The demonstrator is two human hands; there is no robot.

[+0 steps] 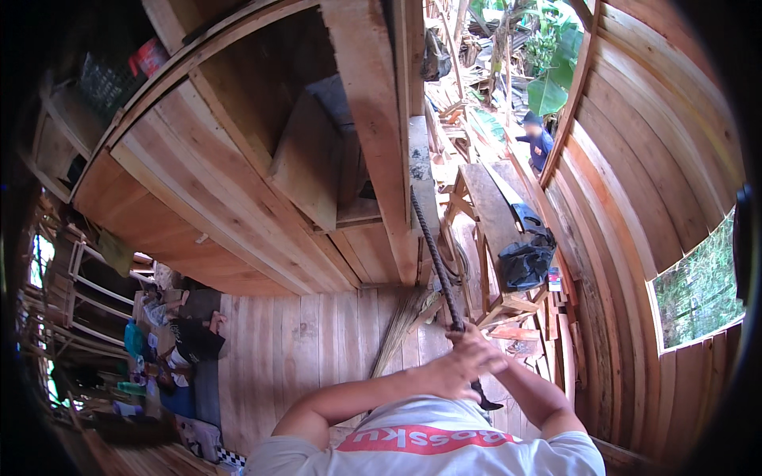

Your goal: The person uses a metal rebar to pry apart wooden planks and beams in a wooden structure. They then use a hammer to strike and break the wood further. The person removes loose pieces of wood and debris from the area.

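A long dark ribbed metal bar [435, 258] slants through the middle of the view. Its far tip reaches the wooden frame post, and a dark hooked end shows just below my hands. My right hand [468, 338] is closed around the bar near its lower part. Crossing close beside it is my left hand [452, 376], blurred, its fingers partly smeared over the right wrist. Whether that hand grips the bar cannot be made out. A straw broom [394, 333] leans just left of the bar, over the plank floor [305, 341].
A wooden cabinet-like structure [230, 190] with an open compartment fills the upper left. At right, a black plastic bag [525, 262] sits on a wooden bench [486, 198]. Another person [536, 143] is outside beyond it. People sit at the far left [198, 337].
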